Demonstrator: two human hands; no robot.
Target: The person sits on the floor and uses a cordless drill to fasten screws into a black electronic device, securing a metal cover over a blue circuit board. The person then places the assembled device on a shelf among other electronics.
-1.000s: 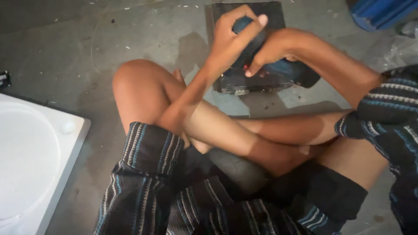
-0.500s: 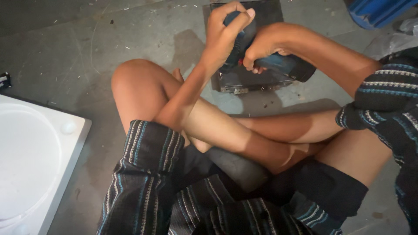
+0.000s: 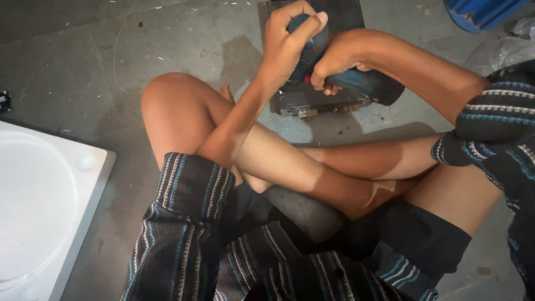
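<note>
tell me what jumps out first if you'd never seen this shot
Both hands grip a blue and black power drill at top centre: the left hand wraps its upper end, the right hand holds the grip, pressing it onto a dark flat metal box on the concrete floor. The person sits cross-legged, and a white moulded panel lies at the left edge.
</note>
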